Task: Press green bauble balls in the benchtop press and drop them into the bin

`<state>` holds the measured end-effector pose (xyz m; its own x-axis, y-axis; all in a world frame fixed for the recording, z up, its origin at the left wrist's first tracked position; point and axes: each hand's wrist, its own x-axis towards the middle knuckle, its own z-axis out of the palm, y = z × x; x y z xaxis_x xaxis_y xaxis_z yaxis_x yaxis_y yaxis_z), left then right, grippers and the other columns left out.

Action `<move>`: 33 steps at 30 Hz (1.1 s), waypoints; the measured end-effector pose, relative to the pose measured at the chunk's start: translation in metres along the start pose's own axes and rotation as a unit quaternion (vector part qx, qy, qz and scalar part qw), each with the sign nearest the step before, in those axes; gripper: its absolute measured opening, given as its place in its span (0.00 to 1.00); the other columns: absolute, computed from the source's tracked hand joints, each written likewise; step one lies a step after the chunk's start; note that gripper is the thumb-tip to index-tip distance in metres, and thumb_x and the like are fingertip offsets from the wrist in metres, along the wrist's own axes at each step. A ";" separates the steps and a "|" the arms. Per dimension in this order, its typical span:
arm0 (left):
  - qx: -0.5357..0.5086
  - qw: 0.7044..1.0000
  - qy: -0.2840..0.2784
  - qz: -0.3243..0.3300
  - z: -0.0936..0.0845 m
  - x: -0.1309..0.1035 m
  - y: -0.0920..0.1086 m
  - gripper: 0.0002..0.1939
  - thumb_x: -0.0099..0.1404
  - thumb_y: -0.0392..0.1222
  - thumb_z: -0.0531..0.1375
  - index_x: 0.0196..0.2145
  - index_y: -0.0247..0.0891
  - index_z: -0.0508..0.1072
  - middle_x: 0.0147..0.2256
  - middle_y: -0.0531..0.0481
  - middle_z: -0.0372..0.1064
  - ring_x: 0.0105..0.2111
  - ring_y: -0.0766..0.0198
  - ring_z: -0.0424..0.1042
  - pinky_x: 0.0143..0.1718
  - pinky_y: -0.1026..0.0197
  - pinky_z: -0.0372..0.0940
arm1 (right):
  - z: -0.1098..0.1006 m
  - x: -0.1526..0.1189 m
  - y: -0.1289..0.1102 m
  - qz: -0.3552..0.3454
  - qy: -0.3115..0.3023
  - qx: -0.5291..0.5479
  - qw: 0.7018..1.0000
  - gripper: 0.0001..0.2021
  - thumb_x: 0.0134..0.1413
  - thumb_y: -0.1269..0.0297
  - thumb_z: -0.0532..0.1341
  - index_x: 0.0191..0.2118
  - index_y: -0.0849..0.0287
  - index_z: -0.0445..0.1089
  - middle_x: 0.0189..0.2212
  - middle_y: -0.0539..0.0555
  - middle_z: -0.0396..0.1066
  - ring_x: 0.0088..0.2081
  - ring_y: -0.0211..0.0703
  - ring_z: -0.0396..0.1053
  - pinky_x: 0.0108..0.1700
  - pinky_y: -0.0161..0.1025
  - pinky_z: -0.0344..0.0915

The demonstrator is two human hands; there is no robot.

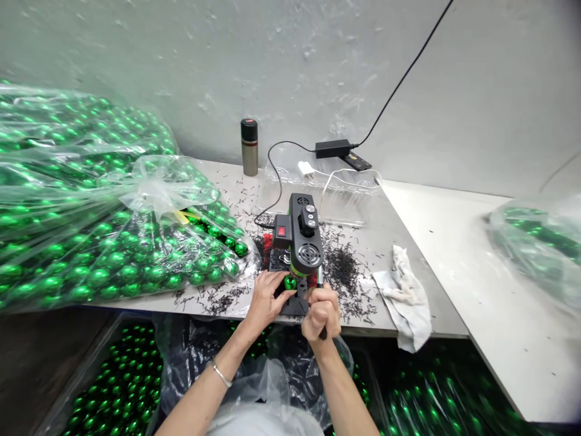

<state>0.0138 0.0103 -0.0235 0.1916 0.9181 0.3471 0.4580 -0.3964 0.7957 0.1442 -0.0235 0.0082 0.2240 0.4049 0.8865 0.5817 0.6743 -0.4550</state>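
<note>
A black bench machine (306, 236) with round vents and a red switch stands on the grey table. My left hand (267, 297) pinches a shiny green ball (290, 282) between thumb and fingers, under the machine's front end. The ball's lower part is partly hidden by my thumb. On the machine's right side, my right hand (322, 312) is wrapped round a lever handle (323, 333), whose dark end shows below my fist. Many small black bits (342, 269) lie scattered around the machine's base.
Big clear bags of green balls (104, 242) fill the table's left side. Behind the machine are a clear plastic tray (349, 209), a power adapter (333, 148) and a flask (249, 148). A white cloth (403, 297) hangs over the front edge. More green balls (120, 375) fill containers below.
</note>
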 end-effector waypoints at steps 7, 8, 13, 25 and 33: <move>-0.005 1.000 -0.005 0.008 -0.001 0.000 0.000 0.15 0.66 0.47 0.64 0.49 0.41 0.77 0.45 0.42 0.78 0.48 0.49 0.72 0.59 0.43 0.59 | -0.004 0.003 0.003 -0.051 -0.060 -0.026 0.997 0.14 0.67 0.67 0.47 0.28 0.55 0.58 0.26 0.48 0.64 0.27 0.37 0.66 0.40 0.45 0.69; -0.006 1.000 -0.005 0.007 -0.001 0.001 0.000 0.15 0.66 0.47 0.64 0.49 0.41 0.77 0.45 0.42 0.78 0.48 0.49 0.72 0.59 0.43 0.59 | -0.005 0.007 0.000 -0.055 -0.063 -0.024 0.996 0.14 0.67 0.67 0.47 0.27 0.55 0.58 0.26 0.48 0.64 0.27 0.37 0.65 0.38 0.44 0.68; -0.016 1.000 0.006 0.000 -0.001 0.002 0.002 0.16 0.66 0.47 0.64 0.49 0.42 0.77 0.46 0.42 0.78 0.48 0.49 0.73 0.57 0.43 0.61 | -0.011 0.053 -0.032 0.054 -0.037 0.006 0.998 0.15 0.65 0.71 0.50 0.25 0.55 0.57 0.23 0.48 0.60 0.26 0.37 0.62 0.29 0.37 0.59; 0.147 0.986 0.071 0.011 -0.070 -0.017 -0.004 0.20 0.71 0.46 0.56 0.57 0.39 0.71 0.57 0.34 0.69 0.57 0.43 0.65 0.57 0.42 0.60 | -0.006 0.079 -0.055 0.143 -0.017 0.038 0.989 0.18 0.67 0.69 0.52 0.23 0.56 0.58 0.22 0.47 0.58 0.25 0.35 0.58 0.29 0.38 0.55; 0.178 0.980 0.038 -0.083 -0.085 0.079 -0.023 0.03 0.65 0.33 0.60 0.36 0.35 0.74 0.34 0.41 0.72 0.47 0.44 0.71 0.56 0.44 0.58 | -0.006 0.075 -0.051 0.127 -0.018 0.029 0.991 0.17 0.67 0.69 0.52 0.24 0.56 0.59 0.23 0.47 0.59 0.27 0.37 0.61 0.29 0.38 0.56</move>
<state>-0.0553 0.0912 0.0274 0.0302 0.9611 0.2745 0.7539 -0.2022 0.6251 0.1358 -0.0316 0.0981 0.3296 0.5869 0.7395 0.4634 0.5819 -0.6683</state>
